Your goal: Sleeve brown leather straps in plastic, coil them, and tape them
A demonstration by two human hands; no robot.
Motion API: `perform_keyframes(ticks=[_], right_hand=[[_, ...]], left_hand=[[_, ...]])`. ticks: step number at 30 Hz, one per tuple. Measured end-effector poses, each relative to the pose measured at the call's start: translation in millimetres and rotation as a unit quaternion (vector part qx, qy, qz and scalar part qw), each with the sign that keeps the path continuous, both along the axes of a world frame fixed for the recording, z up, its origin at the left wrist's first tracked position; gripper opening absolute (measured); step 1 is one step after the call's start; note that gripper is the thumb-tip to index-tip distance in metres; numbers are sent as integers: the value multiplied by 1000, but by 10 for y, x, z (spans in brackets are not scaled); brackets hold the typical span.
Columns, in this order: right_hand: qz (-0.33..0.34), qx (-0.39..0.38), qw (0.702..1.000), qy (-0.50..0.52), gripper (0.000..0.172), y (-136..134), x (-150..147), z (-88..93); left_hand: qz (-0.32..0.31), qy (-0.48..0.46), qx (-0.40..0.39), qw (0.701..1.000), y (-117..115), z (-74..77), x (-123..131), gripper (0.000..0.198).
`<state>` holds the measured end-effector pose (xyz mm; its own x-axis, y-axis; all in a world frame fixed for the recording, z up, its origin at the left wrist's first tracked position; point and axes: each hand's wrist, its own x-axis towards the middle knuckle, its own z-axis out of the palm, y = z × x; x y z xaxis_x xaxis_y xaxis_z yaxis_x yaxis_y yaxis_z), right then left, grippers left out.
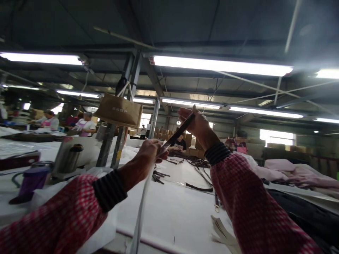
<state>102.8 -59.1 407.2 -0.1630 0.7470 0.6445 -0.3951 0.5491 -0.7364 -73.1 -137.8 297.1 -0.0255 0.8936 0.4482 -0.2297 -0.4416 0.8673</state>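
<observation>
A dark strap (177, 135) runs on a slant between my two hands, raised above the white table (169, 208). My right hand (198, 123) grips its upper end, fingers closed. Lower down, my left hand (149, 153) pinches the strap's other part. From the left hand a long pale, whitish strip (140, 211) hangs down past the table's front edge; whether it wraps the strap or lies along it, I cannot tell. Beyond my hands, several dark straps (198, 187) lie on the table, and one with a gold-coloured buckle (216, 208) is near my right forearm.
A purple cup (34, 178) and a metal flask (72, 158) stand at the left. A brown bag (119, 110) hangs on a post. Beige strips (225, 234) lie at the front right, near pink cloth (291, 169). A co-worker (180, 143) sits across the table.
</observation>
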Motion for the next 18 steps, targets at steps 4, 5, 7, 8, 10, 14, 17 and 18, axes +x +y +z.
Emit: perform_keyframes(ticks=[4, 5, 7, 8, 10, 14, 17, 18], right_hand=[[74, 109, 984, -118, 53, -116, -216, 214], [64, 126, 984, -113, 54, -141, -239, 266], [6, 149, 986, -74, 54, -185, -249, 377], [-35, 156, 986, -52, 54, -205, -244, 432], [-103, 163, 981, -35, 53, -250, -241, 522], [-93, 168, 977, -98, 53, -397, -378, 544], [-1, 165, 971, -173, 53, -533, -549, 458], [28, 162, 968, -191, 53, -565, -585, 427]], left_hand=[[10, -12, 61, 998, 91, 561, -50, 8], [8, -10, 68, 998, 107, 655, -75, 7], [0, -2, 71, 997, 126, 744, -121, 6], [-4, 1, 69, 998, 129, 749, -135, 5], [-10, 5, 66, 998, 120, 735, -134, 5], [-7, -4, 85, 996, 33, 894, -47, 7], [9, -14, 115, 993, -65, 1171, -11, 13], [17, -15, 123, 992, -93, 1243, -17, 16]])
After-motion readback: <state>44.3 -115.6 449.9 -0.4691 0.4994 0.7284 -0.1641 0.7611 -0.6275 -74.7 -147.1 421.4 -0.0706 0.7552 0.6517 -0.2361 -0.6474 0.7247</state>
